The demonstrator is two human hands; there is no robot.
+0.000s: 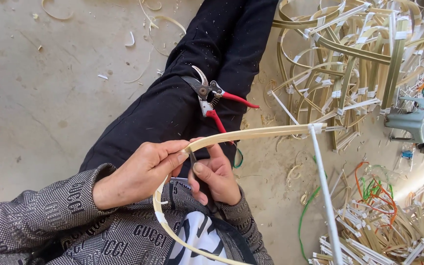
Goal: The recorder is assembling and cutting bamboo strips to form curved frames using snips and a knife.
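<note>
The left hand [141, 169] is closed on a pale, flat bamboo strip [251, 133], pinching it between thumb and forefinger at the bend. The right hand [217, 176] is closed around a dark, slim-handled tool [203, 189], probably a knife, with its upper end touching the strip just beside the left thumb.

From the left hand, the strip runs away to the right and ends at a white-taped joint [316, 128]. A thin white rod [326, 196] descends from that joint. The strip's other end curves down below both hands, across the lap.

Red-handled pruning shears [211, 98] lie on the black trouser leg [182, 98], just beyond the hands, with their handles sprung apart.

Progress assessment: the piece in hand appears part-built, with one joint bound and the curved end free. Beyond and right of the hands, a heap of taped bamboo frames [354, 64] lies on the concrete floor [40, 93]; these look complete. A second pile of bound strips [388, 235] lies to the lower right.
</note>
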